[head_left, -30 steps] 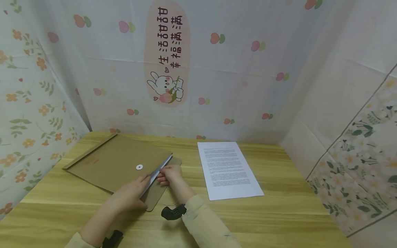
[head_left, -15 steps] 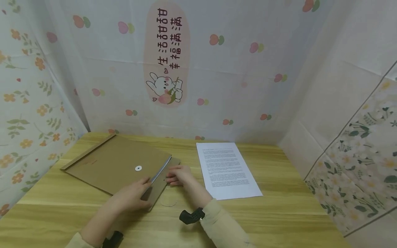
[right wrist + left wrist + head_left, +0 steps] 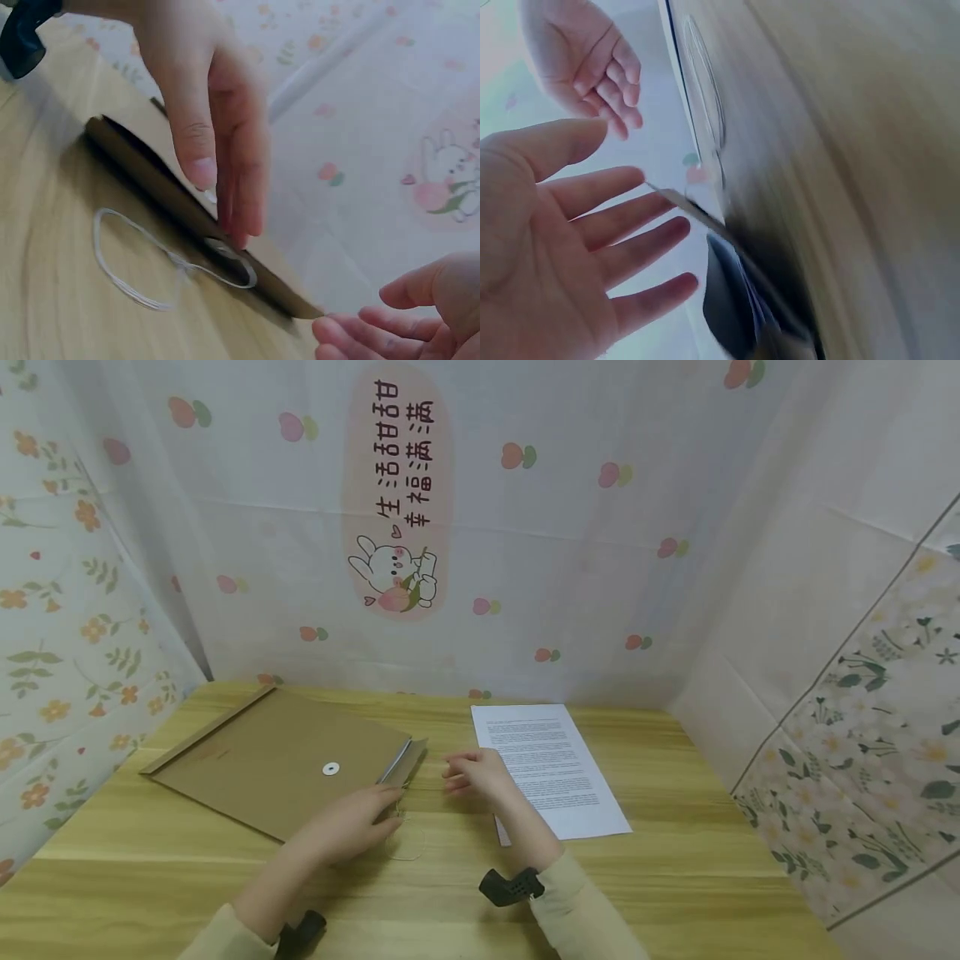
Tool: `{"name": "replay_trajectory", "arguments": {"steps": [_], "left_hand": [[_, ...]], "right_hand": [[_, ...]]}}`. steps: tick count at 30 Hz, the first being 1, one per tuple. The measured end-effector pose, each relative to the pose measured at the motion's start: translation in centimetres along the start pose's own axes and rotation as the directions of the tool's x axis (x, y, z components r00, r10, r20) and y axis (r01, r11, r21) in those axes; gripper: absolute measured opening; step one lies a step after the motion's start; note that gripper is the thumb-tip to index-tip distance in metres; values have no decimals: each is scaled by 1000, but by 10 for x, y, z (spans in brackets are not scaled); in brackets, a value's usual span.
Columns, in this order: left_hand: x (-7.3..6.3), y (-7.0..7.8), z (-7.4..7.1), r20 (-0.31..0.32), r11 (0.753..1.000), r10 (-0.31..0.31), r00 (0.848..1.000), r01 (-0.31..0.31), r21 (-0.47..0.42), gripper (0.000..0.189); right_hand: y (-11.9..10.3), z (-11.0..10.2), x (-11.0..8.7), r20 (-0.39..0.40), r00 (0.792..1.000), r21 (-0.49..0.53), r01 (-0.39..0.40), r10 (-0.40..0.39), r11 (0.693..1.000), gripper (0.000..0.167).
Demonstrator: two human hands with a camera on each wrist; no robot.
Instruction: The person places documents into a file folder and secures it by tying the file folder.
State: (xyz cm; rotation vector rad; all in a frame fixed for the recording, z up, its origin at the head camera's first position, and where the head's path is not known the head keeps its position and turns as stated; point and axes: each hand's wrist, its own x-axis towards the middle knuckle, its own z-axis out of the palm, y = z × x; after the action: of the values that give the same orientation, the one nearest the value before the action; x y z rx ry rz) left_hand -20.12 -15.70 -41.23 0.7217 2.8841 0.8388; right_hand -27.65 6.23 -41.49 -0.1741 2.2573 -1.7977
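A brown kraft document envelope [image 3: 277,752] lies on the left of the table, white paper edges showing at its mouth. Its flap [image 3: 413,759] stands partly raised. My left hand [image 3: 348,827] is at the flap with straight, spread fingers; in the left wrist view the fingertips [image 3: 676,226] meet or nearly meet the flap's edge. A thin white string [image 3: 124,274] hangs from the flap and loops on the table. My right hand [image 3: 483,777] hovers between envelope and printed sheet, fingers loosely bent, holding nothing. Whether it touches the flap's corner in its wrist view, I cannot tell.
A printed white sheet [image 3: 558,768] lies right of the envelope, partly behind my right hand. A white button disc [image 3: 331,768] sits on the envelope. Patterned cloth [image 3: 570,543] hangs behind the wooden table [image 3: 675,877] and at both sides.
My right hand has moved right, away from the envelope's mouth toward the printed sheet. The left hand has shifted right onto the flap, which now tilts up from the table.
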Motion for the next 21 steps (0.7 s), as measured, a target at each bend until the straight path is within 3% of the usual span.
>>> {"name": "replay_trajectory", "arguments": {"steps": [7,12,17,21], "left_hand": [[19,12,13,-89,998,27,996,-32,-60,44],[35,25,22,-158,985,17,987,-43,-167,48],[51,34,28,-191,956,-20,981,-37,-292,52],[65,35,33,-192,913,-59,980,-25,-408,52]], "right_hand": [[-2,-38,-9,-36,999,-131,25,-30,991,33],[-6,-65,-16,-95,995,-209,0,-20,978,33],[-7,-88,-22,-140,990,-218,-12,-19,976,36],[-3,-107,-24,-176,984,-215,-26,-12,976,39]]}}
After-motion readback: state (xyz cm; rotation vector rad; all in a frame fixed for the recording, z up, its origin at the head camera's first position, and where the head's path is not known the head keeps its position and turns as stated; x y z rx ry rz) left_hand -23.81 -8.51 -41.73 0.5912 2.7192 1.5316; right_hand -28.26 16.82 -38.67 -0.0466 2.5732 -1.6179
